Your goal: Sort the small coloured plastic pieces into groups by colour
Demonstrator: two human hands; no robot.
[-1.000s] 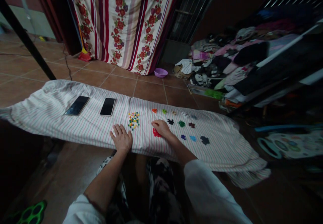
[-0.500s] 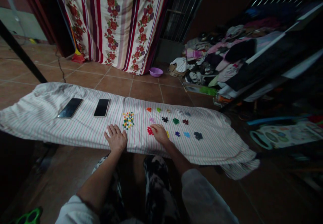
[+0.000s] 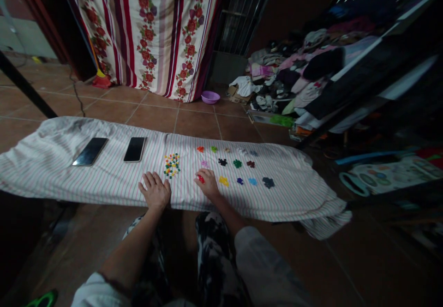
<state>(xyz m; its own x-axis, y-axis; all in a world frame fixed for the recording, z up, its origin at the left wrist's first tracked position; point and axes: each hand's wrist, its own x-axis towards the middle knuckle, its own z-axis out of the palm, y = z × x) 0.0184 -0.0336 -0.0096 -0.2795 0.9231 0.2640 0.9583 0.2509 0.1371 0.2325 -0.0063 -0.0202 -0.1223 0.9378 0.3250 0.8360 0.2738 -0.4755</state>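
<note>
A long board covered with a striped cloth [image 3: 86,177] lies across in front of me. My left hand [image 3: 154,190] rests flat on the cloth, fingers spread, just below a mixed pile of small coloured pieces [image 3: 171,165]. My right hand [image 3: 206,183] lies curled over a small cluster of red pieces [image 3: 200,178], fingers touching them. To its right lie small sorted clusters: yellow [image 3: 223,181], black [image 3: 222,162], green [image 3: 237,163], blue [image 3: 252,181] and a dark one [image 3: 267,182].
Two phones [image 3: 90,151] [image 3: 134,149] lie face up on the cloth's left part. A purple bowl [image 3: 210,97] sits on the tiled floor by a flowered curtain [image 3: 155,30]. Heaped clothes [image 3: 304,76] fill shelves at right. My patterned trousers [image 3: 214,251] are below the board.
My right hand slid left along the cloth over the red pieces, uncovering the yellow cluster. The left hand stayed flat. The camera view drifted rightward.
</note>
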